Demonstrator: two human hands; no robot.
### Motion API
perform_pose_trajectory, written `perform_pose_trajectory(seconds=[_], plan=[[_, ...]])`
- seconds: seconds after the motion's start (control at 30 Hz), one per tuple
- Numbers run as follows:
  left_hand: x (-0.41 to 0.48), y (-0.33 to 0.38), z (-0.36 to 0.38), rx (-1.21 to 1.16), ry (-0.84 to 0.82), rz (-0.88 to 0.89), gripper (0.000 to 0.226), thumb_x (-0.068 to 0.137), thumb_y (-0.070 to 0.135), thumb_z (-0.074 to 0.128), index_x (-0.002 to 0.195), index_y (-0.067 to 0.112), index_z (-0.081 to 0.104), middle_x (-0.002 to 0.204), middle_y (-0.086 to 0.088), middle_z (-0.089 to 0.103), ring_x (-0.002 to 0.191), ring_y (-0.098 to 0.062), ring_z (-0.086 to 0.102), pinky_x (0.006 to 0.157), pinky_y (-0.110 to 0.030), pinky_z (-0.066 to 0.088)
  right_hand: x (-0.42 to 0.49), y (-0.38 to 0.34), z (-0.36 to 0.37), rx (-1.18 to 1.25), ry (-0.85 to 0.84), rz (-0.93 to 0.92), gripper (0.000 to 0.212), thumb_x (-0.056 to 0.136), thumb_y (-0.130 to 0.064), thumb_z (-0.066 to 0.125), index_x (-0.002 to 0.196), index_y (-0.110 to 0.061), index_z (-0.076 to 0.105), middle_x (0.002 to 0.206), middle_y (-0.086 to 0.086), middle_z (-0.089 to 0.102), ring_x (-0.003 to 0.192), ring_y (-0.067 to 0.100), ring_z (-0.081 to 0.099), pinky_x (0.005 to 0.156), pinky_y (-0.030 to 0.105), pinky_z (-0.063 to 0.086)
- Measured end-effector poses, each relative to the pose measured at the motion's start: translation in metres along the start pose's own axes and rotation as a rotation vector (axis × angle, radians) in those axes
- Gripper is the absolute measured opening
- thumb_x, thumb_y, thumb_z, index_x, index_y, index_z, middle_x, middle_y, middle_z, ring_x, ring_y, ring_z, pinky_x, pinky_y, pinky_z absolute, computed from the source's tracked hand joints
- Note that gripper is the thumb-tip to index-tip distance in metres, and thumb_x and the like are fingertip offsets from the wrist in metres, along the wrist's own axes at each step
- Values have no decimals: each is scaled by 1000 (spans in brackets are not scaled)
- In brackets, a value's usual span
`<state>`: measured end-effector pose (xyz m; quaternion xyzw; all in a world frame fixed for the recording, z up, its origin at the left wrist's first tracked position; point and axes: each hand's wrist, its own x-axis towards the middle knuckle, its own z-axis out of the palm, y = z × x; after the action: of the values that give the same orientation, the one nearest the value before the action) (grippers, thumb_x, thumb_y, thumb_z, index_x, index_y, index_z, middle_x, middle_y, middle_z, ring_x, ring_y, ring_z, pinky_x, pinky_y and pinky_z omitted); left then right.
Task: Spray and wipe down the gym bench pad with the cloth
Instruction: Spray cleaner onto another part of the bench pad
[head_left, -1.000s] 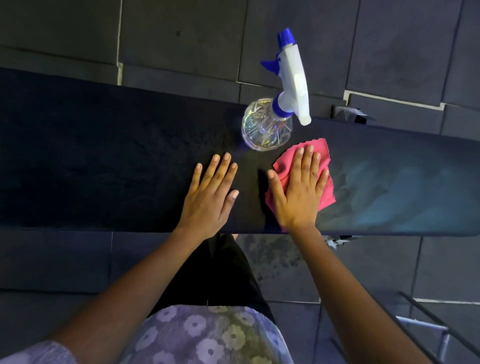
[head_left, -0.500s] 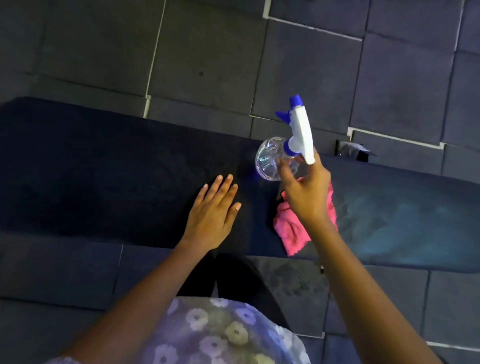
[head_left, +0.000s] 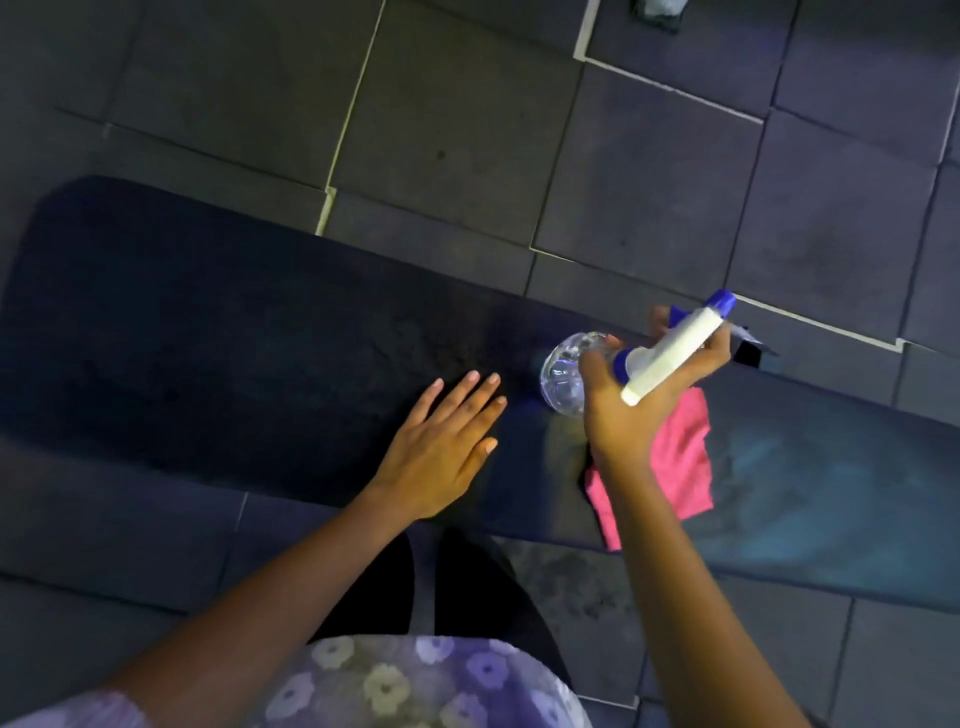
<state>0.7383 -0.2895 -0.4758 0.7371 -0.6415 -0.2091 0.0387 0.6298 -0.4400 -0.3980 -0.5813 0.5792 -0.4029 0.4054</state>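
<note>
1. Your right hand (head_left: 639, 410) has left the pink cloth (head_left: 680, 457), where it lay flat a second ago. It is now wrapped round the neck of the spray bottle (head_left: 670, 353), thumb on the near side and fingers curled over the far side by the blue trigger.
2. The bottle stood free and upright by the far edge of the bench pad (head_left: 208, 364). It is now tilted in your grip, nozzle up and aimed toward the far right. You cannot tell from here whether its clear base is off the pad.
3. The cloth lies loose and bunched where you let it go, right of the pad's middle. Its lower corner reaches the near edge, under your right forearm.
4. Your left hand (head_left: 441, 447) has kept its place: flat on the pad near the near edge, fingers straight and slightly spread, holding nothing.
5. By my reading, you have switched from wiping to spraying. The right end of the pad shows a paler sheen, while the left stretch looks dark and dull, so it is probably next.
6. The nozzle points past the far edge toward the floor tiles (head_left: 467, 130). Turn it down onto the pad before you squeeze.
</note>
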Motion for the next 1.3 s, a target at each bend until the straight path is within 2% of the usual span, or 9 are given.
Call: perform_pose_trajectory(seconds=[0.07,0.13,0.2,0.33,0.43,0.57,0.7,0.83,1.3], plan=[[-2,-5,2,8,-8,12,51,99,38,29,145,21,40,158,3,27,146,-16,23,115,-42,18,1,-3,4,-51,16,-45,79,63,0,61,136,8,33,136,19,43,121,8,45,104,15,30],[-2,-9,5,9,-13,31,51,99,38,29,146,21,38,159,3,24,147,-16,21,116,-42,18,4,-6,5,-41,9,-72,72,61,3,59,131,5,45,131,17,54,118,18,53,103,24,37],[-2,-14,5,2,-14,53,51,100,38,29,147,21,36,159,3,23,147,-15,20,116,-42,17,4,-13,4,-33,8,-6,67,58,8,59,124,-5,55,107,12,64,87,25,59,86,35,50],[-2,-19,3,-25,-3,45,50,100,38,30,145,20,40,158,2,27,146,-16,22,116,-43,19,-4,-33,-1,-3,-47,287,40,52,5,57,82,-21,58,59,-8,46,46,4,40,49,25,40],[-5,-24,3,-13,-24,62,50,101,38,29,147,20,38,159,2,24,147,-15,19,116,-43,18,-13,-31,1,-10,-288,541,39,61,20,46,77,-11,64,52,1,50,40,14,39,43,24,35],[-4,-35,-3,-46,-9,48,49,100,38,31,145,21,40,159,1,24,147,-17,19,117,-44,17,-41,-16,10,-44,-342,868,37,64,16,43,97,13,59,61,12,60,41,23,44,39,27,37],[-5,-60,-6,-18,-1,52,50,100,38,30,149,25,32,160,3,19,148,-17,16,118,-46,16,-58,-14,24,-109,-262,893,21,68,12,45,71,-4,57,61,16,57,38,22,41,39,23,35],[-7,-81,-5,30,-25,86,52,101,41,27,152,31,19,162,2,9,149,-16,9,119,-50,12,-60,-15,50,-307,-298,879,14,52,-5,49,40,-4,57,42,15,52,39,24,48,44,28,41],[-43,-248,-59,22,134,-526,53,99,46,24,151,37,18,162,3,11,149,-19,12,116,-55,11,-89,-81,236,-608,-879,533,18,48,-12,51,47,-3,66,51,14,64,48,27,62,58,44,61]])
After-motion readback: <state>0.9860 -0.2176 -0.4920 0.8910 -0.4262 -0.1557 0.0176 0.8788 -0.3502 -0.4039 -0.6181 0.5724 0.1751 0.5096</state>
